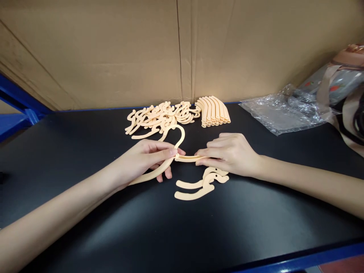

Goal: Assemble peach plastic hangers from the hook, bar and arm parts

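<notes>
My left hand (155, 157) is closed on a cream plastic hanger piece (159, 172) with a curved hook and one long arm. Between thumb and fingers it pinches the piece near the base of the hook. My right hand (229, 153) grips a slim curved hanger arm (187, 158), whose near end meets the hook piece at my left fingertips. Whether the two are joined I cannot tell. Just below my right hand, two folded hanger parts (196, 193) lie side by side on the black tabletop (136, 227).
A loose heap of cream hook pieces (159, 115) lies at the back, beside a neat stack of curved arms (213, 110). Clear plastic bags (287, 110) and a strap (349, 117) sit at the right. Cardboard (113, 57) stands behind; a blue frame (17, 102) edges the left.
</notes>
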